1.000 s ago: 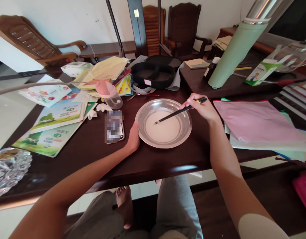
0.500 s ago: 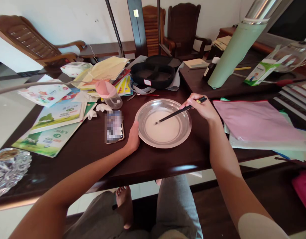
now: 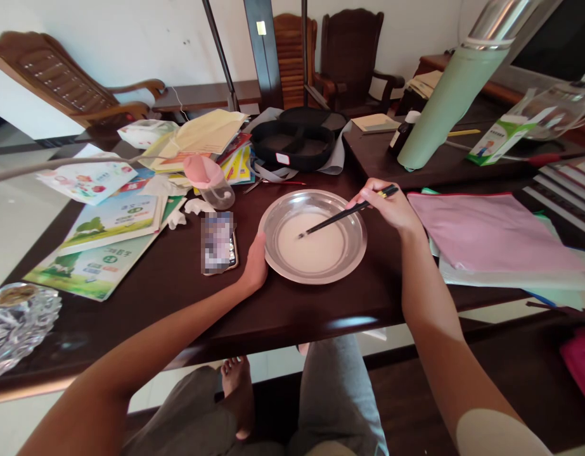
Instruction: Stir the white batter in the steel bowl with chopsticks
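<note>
While the left fingers (image 3: 258,249), grip unclear, touch the bowl (image 3: 355,246), right fingers (image 3: 371,193) pinch chopsticks (image 3: 331,220) overhead.

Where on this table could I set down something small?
The tabletop shows bare between the booklets and the phone, and between the metal bowl and the table's near edge. It is crowded beyond the bowl, around the black case, and at back left, where papers lie behind the pink-topped bottle.

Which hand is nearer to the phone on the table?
Left. The left hand is at the left rim of the metal dish, just right of the phone. The right hand is farther, at the dish's right side.
</note>
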A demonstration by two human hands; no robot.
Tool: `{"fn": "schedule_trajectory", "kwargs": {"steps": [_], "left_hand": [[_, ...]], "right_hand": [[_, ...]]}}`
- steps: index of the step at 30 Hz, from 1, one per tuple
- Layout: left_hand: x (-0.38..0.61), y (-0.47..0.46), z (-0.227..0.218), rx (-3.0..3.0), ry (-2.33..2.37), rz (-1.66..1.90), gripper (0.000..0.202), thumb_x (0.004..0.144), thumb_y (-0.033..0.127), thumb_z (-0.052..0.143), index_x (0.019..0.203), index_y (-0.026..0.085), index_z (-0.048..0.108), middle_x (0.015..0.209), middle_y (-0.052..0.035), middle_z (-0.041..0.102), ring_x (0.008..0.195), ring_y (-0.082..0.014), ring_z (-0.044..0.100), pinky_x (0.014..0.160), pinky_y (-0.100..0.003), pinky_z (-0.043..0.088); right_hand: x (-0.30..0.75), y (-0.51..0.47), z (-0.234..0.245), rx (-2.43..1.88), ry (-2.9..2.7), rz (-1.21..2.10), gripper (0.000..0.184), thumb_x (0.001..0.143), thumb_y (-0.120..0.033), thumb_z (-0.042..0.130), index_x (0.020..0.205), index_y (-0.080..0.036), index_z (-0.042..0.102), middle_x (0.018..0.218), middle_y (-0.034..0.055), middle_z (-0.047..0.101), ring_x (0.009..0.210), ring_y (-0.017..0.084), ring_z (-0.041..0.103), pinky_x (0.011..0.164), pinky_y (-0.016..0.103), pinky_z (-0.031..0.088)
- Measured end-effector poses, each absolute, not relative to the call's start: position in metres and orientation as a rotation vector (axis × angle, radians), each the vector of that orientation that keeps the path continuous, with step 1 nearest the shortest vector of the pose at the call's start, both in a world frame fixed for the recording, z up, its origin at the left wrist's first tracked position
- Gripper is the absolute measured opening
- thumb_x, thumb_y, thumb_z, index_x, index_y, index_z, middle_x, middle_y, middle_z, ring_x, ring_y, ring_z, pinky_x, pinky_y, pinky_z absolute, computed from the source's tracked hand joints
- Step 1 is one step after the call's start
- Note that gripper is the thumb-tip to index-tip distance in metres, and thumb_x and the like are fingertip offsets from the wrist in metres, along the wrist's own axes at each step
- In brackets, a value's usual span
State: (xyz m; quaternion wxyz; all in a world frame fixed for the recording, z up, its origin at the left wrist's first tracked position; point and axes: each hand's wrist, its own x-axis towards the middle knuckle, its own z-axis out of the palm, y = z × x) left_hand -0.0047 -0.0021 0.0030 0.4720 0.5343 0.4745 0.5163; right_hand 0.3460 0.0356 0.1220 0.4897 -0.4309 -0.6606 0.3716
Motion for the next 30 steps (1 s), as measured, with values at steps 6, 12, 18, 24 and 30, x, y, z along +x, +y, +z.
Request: {"fn": "schedule_trajectory", "kwargs": {"steps": [6,12,18,24,30], "left_hand": [[-0.004,-0.003,0.005,1.334,1.151,1.235,0.073,0.114,0.080,0.050,0.157,0.026,0.076,0.172,-0.0072,0.072,0.173,-0.0357,0.055,0.152,-0.057,0.029],[-0.006,-0.001,-0.001,1.309,1.166,1.224,0.076,0.114,0.082,0.049,0.158,0.026,0.075,0.173,-0.0075,0.072,0.172,-0.0361,0.055,0.152,-0.056,0.030],[-0.006,-0.001,-0.002,1.281,1.145,1.243,0.077,0.111,0.085,0.052,0.152,0.026,0.079,0.170,-0.0078,0.074,0.172,-0.0382,0.055,0.153,-0.059,0.029],[-0.005,-0.001,-0.002,1.304,1.132,1.261,0.073,0.112,0.082,0.052,0.151,0.027,0.080,0.170,-0.0074,0.074,0.173,-0.0385,0.055,0.153,-0.061,0.028],[-0.007,-0.001,-0.004,1.291,1.170,1.263,0.072,0.111,0.082,0.055,0.152,0.028,0.080,0.169,-0.0068,0.075,0.172,-0.0397,0.055,0.152,-0.063,0.030]], "right_hand": [[0.372,0.039,0.117,-1.043,-1.438,0.824,0.065,0.085,-0.088,0.091,0.066,-0.030,0.069,0.064,0.0019,0.077,0.065,0.026,0.077,0.070,0.043,0.057],[0.347,0.034,0.122,-1.039,-1.609,0.979,0.069,0.082,-0.094,0.088,0.070,-0.029,0.069,0.066,0.0026,0.080,0.069,0.025,0.077,0.069,0.039,0.055],[0.354,0.038,0.121,-1.061,-1.529,0.845,0.068,0.085,-0.092,0.087,0.071,-0.028,0.067,0.068,0.0041,0.081,0.072,0.025,0.080,0.074,0.040,0.061],[0.361,0.036,0.118,-1.026,-1.519,0.905,0.068,0.085,-0.092,0.087,0.065,-0.030,0.067,0.062,0.0020,0.078,0.067,0.028,0.080,0.072,0.043,0.061],[0.337,0.035,0.123,-0.990,-1.626,0.937,0.068,0.085,-0.092,0.088,0.074,-0.028,0.070,0.069,0.0045,0.083,0.072,0.026,0.081,0.078,0.040,0.064]]}}
